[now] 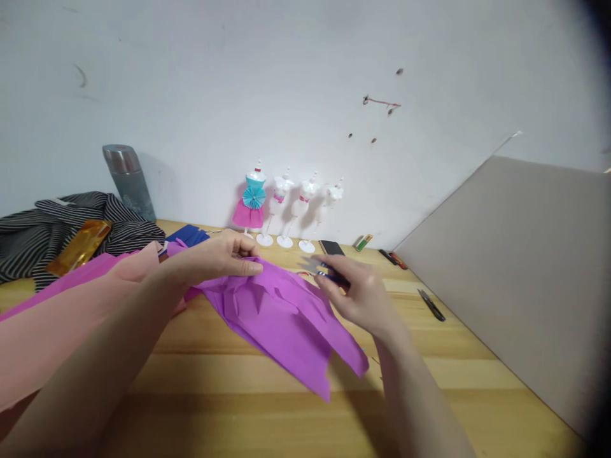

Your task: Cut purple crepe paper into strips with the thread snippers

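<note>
My left hand [217,257] pinches the upper edge of a crumpled purple tissue paper sheet [281,318] that hangs over the wooden table [229,413]. My right hand [356,292] is to its right, fingers curled round a small dark blue tool [334,275], blurred, close to the sheet's top right corner. A pink sheet [57,318] lies under my left forearm.
Several small white dress-form stands [296,210] line the wall, one wearing a pink and blue paper dress [251,203]. A metal flask [128,181], striped cloth [42,235], gold foil [79,248], phone [331,247], snips [431,305] and a grey board [525,273] surround the work area.
</note>
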### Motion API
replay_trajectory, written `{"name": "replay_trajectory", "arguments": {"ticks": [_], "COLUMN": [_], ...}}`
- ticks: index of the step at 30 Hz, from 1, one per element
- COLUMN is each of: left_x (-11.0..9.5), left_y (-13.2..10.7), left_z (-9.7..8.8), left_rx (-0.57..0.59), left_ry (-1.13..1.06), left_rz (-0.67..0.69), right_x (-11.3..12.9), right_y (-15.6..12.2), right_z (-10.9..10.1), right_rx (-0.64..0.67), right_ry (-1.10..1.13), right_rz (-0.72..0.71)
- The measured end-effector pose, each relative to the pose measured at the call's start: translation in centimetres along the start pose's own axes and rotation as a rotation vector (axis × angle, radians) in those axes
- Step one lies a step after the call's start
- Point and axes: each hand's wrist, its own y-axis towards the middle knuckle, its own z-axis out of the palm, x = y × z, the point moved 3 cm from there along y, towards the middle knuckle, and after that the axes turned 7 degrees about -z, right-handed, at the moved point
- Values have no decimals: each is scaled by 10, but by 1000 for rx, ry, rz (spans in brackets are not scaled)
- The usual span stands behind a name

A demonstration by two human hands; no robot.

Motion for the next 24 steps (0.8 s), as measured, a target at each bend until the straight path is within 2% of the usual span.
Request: {"name": "replay_trajectory", "arguments": {"ticks": [3,5,9,12,15,19,24], "left_x": [-1,-4,-7,-6,-4,-6,-13], "left_y": [2,3,4,4,3,-3,-12], "left_z": [6,13,24,25,19,7,1], "left_rx": [-8,-8,8,22,50,15,47], "left_ry": [100,142,109,103,148,298,333], "left_rz": [26,55,53,38,15,-28,-54], "right_x": [2,9,22,22,19,16,17], "right_y": [0,2,4,3,2,1,1], "right_z": [-5,1,20,27,28,25,24], "right_rx": [-117,-87,78,161,189,243,321], "right_ry": [205,319,446,463,507,566,569], "right_rz": [257,335,360,412,455,484,472]}}
